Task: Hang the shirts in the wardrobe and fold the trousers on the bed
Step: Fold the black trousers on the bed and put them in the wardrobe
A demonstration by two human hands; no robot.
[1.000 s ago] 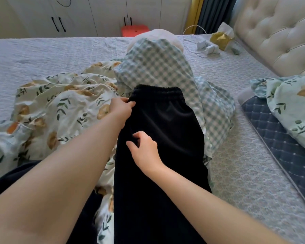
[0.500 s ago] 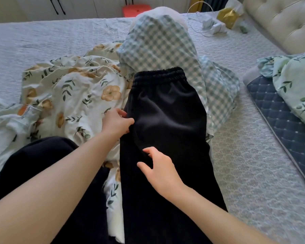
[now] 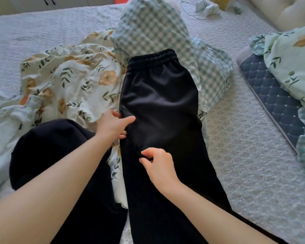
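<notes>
Black trousers [image 3: 162, 103] lie lengthwise on the bed [image 3: 250, 155], elastic waistband at the far end, legs running toward me. My left hand [image 3: 113, 125] grips their left edge about mid-thigh, thumb on top of the fabric. My right hand [image 3: 158, 164] pinches a fold of the black cloth lower down, near the middle of the leg. A green-and-white checked garment [image 3: 153, 30] lies under and beyond the waistband. A cream floral garment [image 3: 72, 76] is spread to the left, partly under the trousers.
A second black garment [image 3: 51, 148] lies bunched under my left forearm. A pale blue item [image 3: 5, 117] sits at the far left. A dark quilted pad [image 3: 273, 103] and floral bedding [image 3: 292, 60] fill the right side. White wardrobe doors [image 3: 67, 0] stand beyond the bed.
Both hands have slid down the trousers toward me, away from the waistband. My right hand has gone from resting on the cloth to pinching it. The view has tilted downward.
</notes>
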